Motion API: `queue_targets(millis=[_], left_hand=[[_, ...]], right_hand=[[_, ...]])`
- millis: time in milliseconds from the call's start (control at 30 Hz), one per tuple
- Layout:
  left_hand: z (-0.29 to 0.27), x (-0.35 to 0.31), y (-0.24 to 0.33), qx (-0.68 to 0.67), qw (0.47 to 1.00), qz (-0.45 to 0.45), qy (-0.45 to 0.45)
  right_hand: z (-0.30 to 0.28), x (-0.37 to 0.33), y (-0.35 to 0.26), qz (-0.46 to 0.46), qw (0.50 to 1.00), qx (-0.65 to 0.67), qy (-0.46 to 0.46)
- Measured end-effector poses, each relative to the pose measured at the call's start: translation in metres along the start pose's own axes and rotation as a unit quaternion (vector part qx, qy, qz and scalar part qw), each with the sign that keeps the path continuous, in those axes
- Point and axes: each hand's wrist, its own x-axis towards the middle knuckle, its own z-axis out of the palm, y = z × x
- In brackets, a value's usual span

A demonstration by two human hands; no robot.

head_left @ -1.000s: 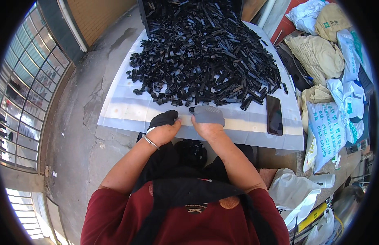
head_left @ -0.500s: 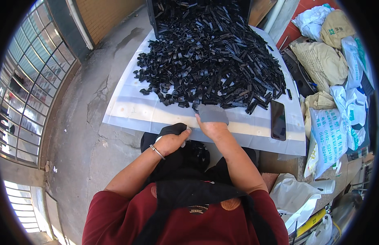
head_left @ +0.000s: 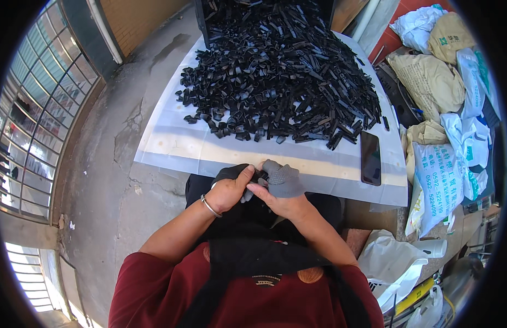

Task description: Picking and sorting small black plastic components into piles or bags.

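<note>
My left hand (head_left: 230, 188), in a black glove with a bracelet at the wrist, and my right hand (head_left: 279, 185), in a grey glove, meet in front of my lap at the table's near edge. Between their fingertips they grip a small black plastic part (head_left: 259, 175); the fingers cover most of it. Just beyond lies a big pile of black plastic pieces (head_left: 275, 82), short curved ones on the left and long narrow ones on the right, spread on a white sheet (head_left: 171, 147).
A dark phone (head_left: 370, 158) lies at the sheet's right side. Behind the pile stands a black bin wall (head_left: 201, 24). Stuffed sacks (head_left: 428, 82) crowd the right, with a white plastic bag (head_left: 393, 257) nearer. A barred window (head_left: 45, 104) is at the left.
My right hand has drawn back from the pile's near edge to my left hand. The two hands now close together on a black plastic part.
</note>
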Motion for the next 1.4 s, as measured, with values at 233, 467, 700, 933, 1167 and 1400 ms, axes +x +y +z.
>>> queue_targets(millis=[233,467,700,933,1167,1400], left_hand=[[-0.01,-0.01,0.023,-0.031,0.991,0.107,0.068],[-0.017,-0.012,0.032,0.026,0.988,0.142,0.056],[-0.02,-0.014,0.036,0.039,0.989,0.141,0.031],[-0.015,-0.015,0.041,0.044,0.983,0.178,0.029],[-0.003,-0.015,0.04,0.08,0.969,0.205,0.109],[0.005,-0.014,0.038,0.123,0.964,0.229,0.059]], right_hand=[[-0.025,-0.015,-0.002,-0.065,0.994,-0.089,0.009],[-0.028,-0.019,-0.012,-0.069,0.984,-0.166,0.004],[-0.022,-0.023,-0.003,-0.097,0.986,-0.134,0.006],[-0.02,-0.023,-0.003,-0.11,0.984,-0.143,0.007],[-0.02,-0.023,-0.02,-0.061,0.979,-0.196,-0.008],[0.012,-0.028,0.011,-0.125,0.965,-0.205,0.105]])
